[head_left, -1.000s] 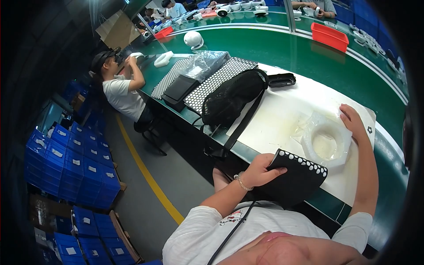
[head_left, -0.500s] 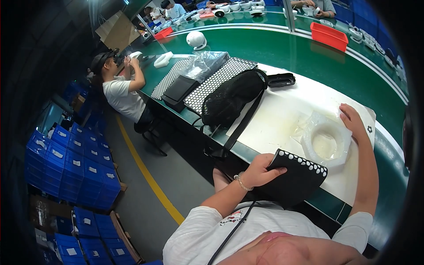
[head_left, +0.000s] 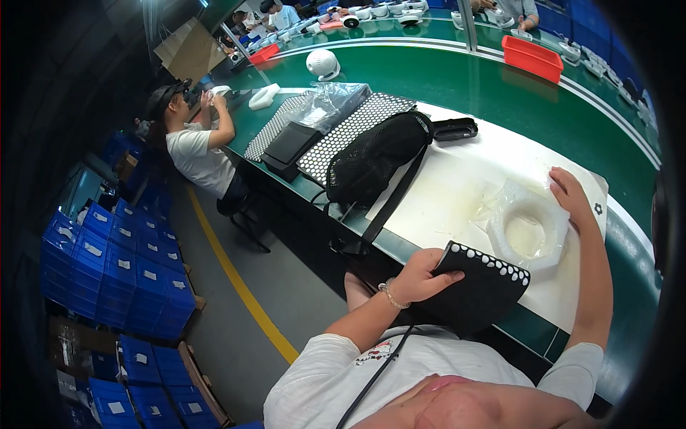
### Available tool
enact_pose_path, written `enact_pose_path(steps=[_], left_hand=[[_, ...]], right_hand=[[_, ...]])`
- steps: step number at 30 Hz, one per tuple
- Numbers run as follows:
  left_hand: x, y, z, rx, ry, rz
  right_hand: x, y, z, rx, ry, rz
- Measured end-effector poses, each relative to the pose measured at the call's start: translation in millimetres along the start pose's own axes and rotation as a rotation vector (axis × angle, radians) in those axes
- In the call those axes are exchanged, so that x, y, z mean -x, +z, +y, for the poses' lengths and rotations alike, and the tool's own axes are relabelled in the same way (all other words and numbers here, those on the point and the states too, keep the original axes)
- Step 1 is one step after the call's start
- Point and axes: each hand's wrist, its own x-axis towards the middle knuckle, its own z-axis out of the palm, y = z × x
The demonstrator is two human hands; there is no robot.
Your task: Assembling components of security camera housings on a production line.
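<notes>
- Left hand [head_left: 421,277] clamps a dotted black sheet [head_left: 482,297] by the bench [head_left: 532,331], thumb across it, apparently for grip
- White foam ring [head_left: 556,237] sits on the pale mat [head_left: 457,187]
- Right hand [head_left: 568,196], apart, rests loosely beside it, perhaps for support

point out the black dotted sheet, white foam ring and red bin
Black dotted sheet [head_left: 480,293]: head view, black face.
White foam ring [head_left: 555,239]: head view, right rim.
Red bin [head_left: 531,63]: head view, side wall.

Black sheet [head_left: 477,294], white-dotted upper edge, held tilted; translucent-white ring-shaped piece [head_left: 530,196] flat just beyond.
</notes>
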Motion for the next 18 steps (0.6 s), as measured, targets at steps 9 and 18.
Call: enact_pose_path(steps=[9, 18], left_hand=[[1.0, 0.0, -0.7, 0.004, -0.003, -0.004], [0.3, -0.7, 1.6, 0.003, -0.003, -0.015]], right_hand=[[0.4, 0.5, -1.7, -0.019, 0.006, -0.001], [0.7, 0.6, -1.4, -0.023, 0.014, 0.0]])
